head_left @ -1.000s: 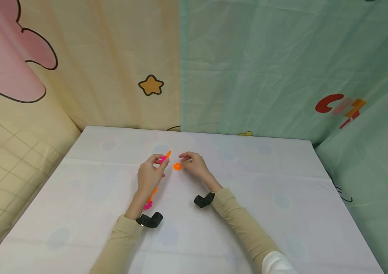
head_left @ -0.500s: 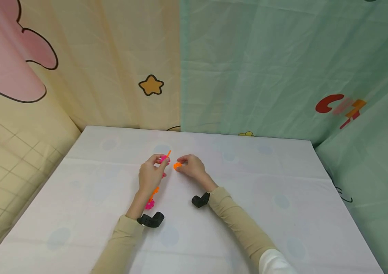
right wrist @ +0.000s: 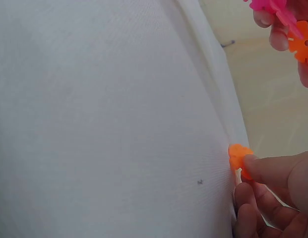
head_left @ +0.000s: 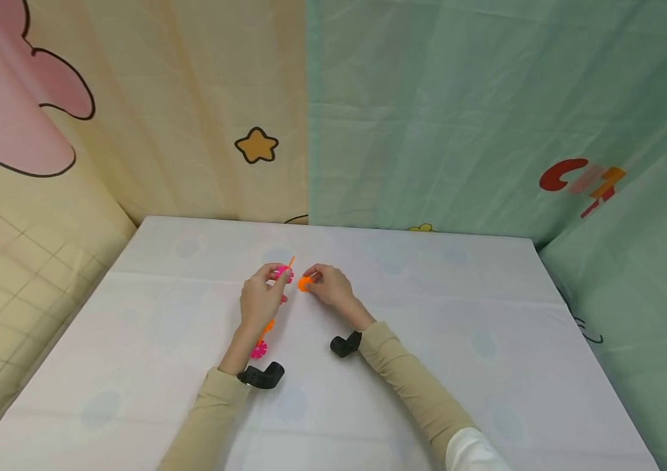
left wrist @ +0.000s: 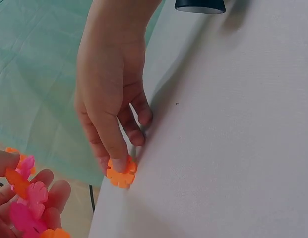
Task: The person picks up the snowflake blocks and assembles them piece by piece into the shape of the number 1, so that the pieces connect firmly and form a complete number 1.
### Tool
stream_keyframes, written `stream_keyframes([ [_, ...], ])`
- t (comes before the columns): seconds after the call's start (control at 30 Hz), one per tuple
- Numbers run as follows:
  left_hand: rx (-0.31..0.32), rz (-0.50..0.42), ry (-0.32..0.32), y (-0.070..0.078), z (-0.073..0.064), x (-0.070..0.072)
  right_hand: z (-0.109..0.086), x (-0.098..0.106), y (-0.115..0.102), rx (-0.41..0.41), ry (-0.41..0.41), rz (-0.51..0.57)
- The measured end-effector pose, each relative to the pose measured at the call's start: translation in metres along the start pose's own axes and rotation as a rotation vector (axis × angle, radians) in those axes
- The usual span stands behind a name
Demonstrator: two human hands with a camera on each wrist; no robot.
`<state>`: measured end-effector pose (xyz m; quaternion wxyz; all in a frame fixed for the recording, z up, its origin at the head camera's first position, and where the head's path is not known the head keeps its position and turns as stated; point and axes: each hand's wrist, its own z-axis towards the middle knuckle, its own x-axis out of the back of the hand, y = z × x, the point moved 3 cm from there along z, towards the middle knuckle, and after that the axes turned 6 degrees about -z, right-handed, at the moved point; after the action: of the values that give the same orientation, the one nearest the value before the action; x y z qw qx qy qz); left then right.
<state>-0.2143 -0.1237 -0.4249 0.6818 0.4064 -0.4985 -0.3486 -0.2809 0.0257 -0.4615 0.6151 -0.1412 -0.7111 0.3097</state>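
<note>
My left hand [head_left: 258, 304] holds a chain of slotted, flower-shaped plastic snowflake discs, pink and orange, joined edge to edge. The chain [left wrist: 26, 218] crosses the fingers in the left wrist view. Its lower end, with a pink disc [head_left: 259, 350], hangs beside the wrist in the head view; the palm hides part of it. To the right, my right hand [head_left: 335, 288] pinches a single orange snowflake disc [head_left: 304, 284] between thumb and fingers. In the right wrist view this disc [right wrist: 238, 156] is apart from the chain, whose orange disc [right wrist: 301, 45] shows at upper right.
A white cloth with faint pale dots covers the table [head_left: 427, 366]. Yellow and green curtains [head_left: 415, 118] stand behind its far edge. Black wrist cameras [head_left: 262, 376] sit on both wrists.
My right hand has shifted slightly left and closed its thumb and fingers more fully over the orange disc. In the left hand the chain has turned a little, its top orange disc now edge-on.
</note>
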Motion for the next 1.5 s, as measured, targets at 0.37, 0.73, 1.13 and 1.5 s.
stream_keyframes([
  [0.37, -0.012, 0.029, -0.019, 0.000, 0.000, -0.010, -0.009, 0.012, 0.016, -0.015, 0.082, 0.045],
  [0.73, -0.049, 0.055, -0.022, 0.004, 0.000, -0.017, -0.020, 0.034, 0.023, -0.005, 0.144, 0.122],
  [1.13, -0.052, 0.043, -0.106, 0.006, -0.003, -0.029, -0.032, 0.054, 0.023, -0.025, 0.189, 0.204],
  [1.5, -0.091, 0.037, -0.122, 0.008, -0.006, -0.037, -0.037, 0.068, 0.023, 0.006, 0.243, 0.308],
])
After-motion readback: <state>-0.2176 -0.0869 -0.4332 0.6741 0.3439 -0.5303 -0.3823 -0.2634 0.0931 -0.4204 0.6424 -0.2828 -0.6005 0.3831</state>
